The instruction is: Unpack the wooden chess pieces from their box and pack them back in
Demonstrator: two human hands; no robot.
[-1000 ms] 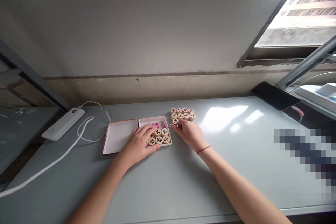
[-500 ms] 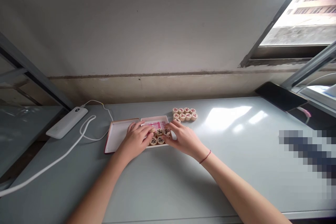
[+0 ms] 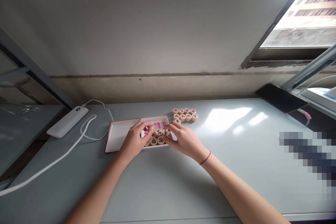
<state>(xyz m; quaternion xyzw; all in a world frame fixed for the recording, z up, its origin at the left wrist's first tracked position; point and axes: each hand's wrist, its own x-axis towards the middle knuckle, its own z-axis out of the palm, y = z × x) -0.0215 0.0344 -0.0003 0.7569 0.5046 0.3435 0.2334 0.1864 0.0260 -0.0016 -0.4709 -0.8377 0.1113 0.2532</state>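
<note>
1. The right hand [image 3: 185,140] has been brought from the loose Chinese chess pieces [image 3: 185,114] to the box tray [image 3: 154,117], near the left hand [image 3: 134,141].
2. Both grips are half-closed over the tray's pieces [image 3: 157,138]; any hold cannot be told.

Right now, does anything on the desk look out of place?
One xiangqi piece sits apart at the front of the cluster, near the right hand, outside the cluster's neat rows. Nothing looks spilled or damaged.
</note>
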